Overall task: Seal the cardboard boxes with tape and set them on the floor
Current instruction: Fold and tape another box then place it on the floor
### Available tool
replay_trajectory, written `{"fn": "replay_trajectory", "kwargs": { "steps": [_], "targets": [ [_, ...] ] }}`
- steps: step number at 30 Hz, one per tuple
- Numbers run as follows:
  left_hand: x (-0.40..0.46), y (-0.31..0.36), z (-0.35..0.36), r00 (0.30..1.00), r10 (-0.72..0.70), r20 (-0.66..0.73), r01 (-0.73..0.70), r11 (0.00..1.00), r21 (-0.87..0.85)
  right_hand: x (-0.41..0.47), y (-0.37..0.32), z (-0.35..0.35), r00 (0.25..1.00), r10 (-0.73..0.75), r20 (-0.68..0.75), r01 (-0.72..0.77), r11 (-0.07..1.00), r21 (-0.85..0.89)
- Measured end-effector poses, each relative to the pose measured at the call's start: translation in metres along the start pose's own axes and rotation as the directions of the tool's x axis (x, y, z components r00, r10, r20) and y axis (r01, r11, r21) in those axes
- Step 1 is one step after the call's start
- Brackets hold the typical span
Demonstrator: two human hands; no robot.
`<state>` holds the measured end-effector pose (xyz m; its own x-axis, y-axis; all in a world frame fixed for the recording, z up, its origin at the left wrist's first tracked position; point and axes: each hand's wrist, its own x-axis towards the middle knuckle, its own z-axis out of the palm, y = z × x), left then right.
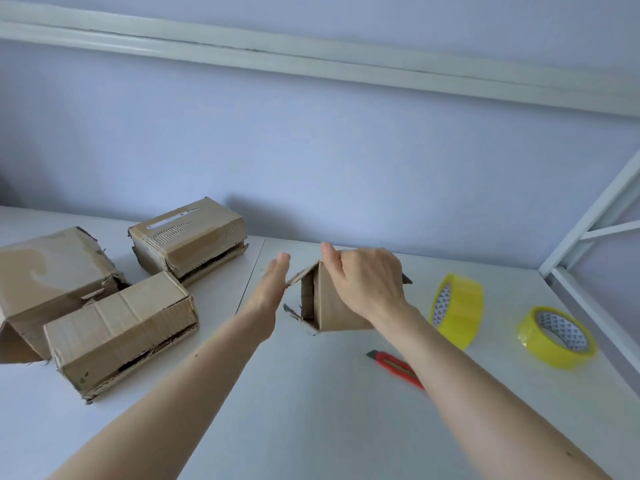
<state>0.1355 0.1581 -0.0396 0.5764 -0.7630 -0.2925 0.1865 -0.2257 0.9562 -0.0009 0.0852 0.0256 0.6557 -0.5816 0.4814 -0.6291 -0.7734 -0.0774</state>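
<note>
I'm seeing the right hand [365,280] gripping the small box [323,306] mid-table, left hand [272,292] flat and open pressing its flap [301,273] (light, floppy cardboard, so I'm favouring the stiff corners).

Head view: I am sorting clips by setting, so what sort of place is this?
Probably a home or small-office packing spot: a white table against a plain wall, worn cardboard boxes, two yellow tape rolls and a red utility knife.
</note>
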Motion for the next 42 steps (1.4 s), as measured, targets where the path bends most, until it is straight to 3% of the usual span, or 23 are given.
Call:
{"fn": "replay_trajectory", "kwargs": {
  "steps": [2, 4, 7, 10, 14, 20, 23, 28, 32, 36, 38, 40, 42],
  "targets": [
    [-0.020, 0.002, -0.002, 0.972, 0.220, 0.079, -0.214, 0.973, -0.082, 0.016, -0.001, 0.001, 0.981, 0.058, 0.187, -0.073, 0.995, 0.070],
    [-0.028, -0.006, 0.002, 0.935, 0.288, 0.205, -0.262, 0.954, -0.143, 0.019, -0.005, 0.010, 0.967, 0.088, 0.238, -0.118, 0.986, 0.114],
    [-0.031, -0.009, 0.010, 0.982, 0.152, 0.115, -0.121, 0.962, -0.243, 0.018, -0.013, 0.022, 0.965, 0.088, 0.249, -0.117, 0.987, 0.106],
    [-0.022, -0.002, 0.017, 0.996, 0.020, 0.085, 0.001, 0.971, -0.239, 0.026, -0.012, 0.021, 0.947, 0.106, 0.303, -0.131, 0.989, 0.064],
    [-0.012, -0.005, 0.020, 0.998, -0.006, 0.070, 0.028, 0.951, -0.308, 0.019, -0.003, 0.021, 0.911, 0.102, 0.400, -0.093, 0.995, -0.041],
    [-0.008, 0.007, 0.037, 0.995, -0.094, 0.038, 0.101, 0.918, -0.384, 0.016, -0.002, 0.023, 0.857, 0.181, 0.484, -0.221, 0.975, 0.027],
    [-0.007, 0.006, 0.037, 0.992, -0.126, 0.002, 0.116, 0.910, -0.398, 0.007, 0.000, 0.020, 0.854, 0.146, 0.499, -0.167, 0.986, -0.004],
    [-0.005, 0.007, 0.038, 0.987, -0.157, -0.038, 0.132, 0.920, -0.370, -0.001, -0.001, 0.022, 0.875, 0.137, 0.464, -0.158, 0.987, 0.006],
    [-0.008, 0.006, 0.038, 0.991, -0.131, -0.017, 0.116, 0.925, -0.363, -0.021, -0.005, 0.026, 0.913, 0.036, 0.407, -0.056, 0.998, 0.037],
    [-0.009, 0.008, 0.040, 0.988, -0.151, 0.001, 0.142, 0.922, -0.360, -0.024, -0.003, 0.031, 0.906, 0.052, 0.420, -0.079, 0.996, 0.046],
    [-0.011, 0.008, 0.039, 0.988, -0.152, -0.005, 0.140, 0.919, -0.368, -0.032, -0.003, 0.031, 0.951, 0.031, 0.309, -0.044, 0.998, 0.036],
    [-0.010, 0.007, 0.038, 0.991, -0.137, -0.008, 0.126, 0.930, -0.345, -0.048, -0.007, 0.038, 0.997, 0.015, 0.079, -0.014, 1.000, -0.018],
    [-0.011, 0.011, 0.039, 0.990, -0.140, 0.006, 0.134, 0.933, -0.334, -0.053, -0.005, 0.049, 0.996, -0.008, -0.091, 0.002, 0.998, -0.064]
  ]
}}
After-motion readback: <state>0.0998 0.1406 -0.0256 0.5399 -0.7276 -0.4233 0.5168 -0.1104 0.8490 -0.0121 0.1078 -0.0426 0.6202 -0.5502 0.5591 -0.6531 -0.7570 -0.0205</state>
